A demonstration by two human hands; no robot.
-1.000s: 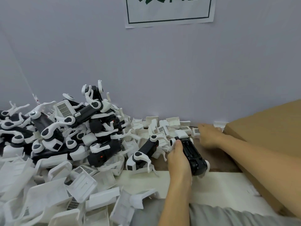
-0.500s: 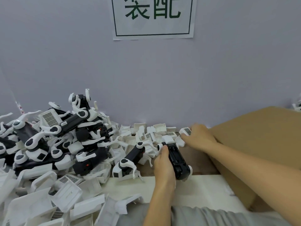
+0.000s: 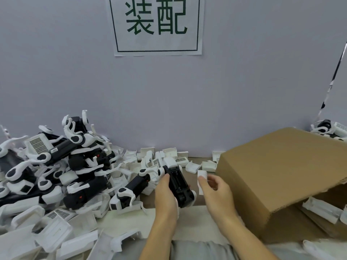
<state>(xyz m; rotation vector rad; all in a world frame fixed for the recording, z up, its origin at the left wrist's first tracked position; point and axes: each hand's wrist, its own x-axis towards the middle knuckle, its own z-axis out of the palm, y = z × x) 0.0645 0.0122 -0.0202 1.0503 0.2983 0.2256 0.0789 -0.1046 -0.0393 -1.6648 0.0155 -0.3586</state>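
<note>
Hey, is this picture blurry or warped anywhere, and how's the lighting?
Head view: soft, even light, no glare, deepest shade under the box. Head view: the sign is sharp; left hand and right hand look slightly soft. Head view: wide-angle bend tilts the wall seam at right.

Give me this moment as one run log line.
left hand grips black unit | right hand pinches white cover | cardboard box at right
</note>
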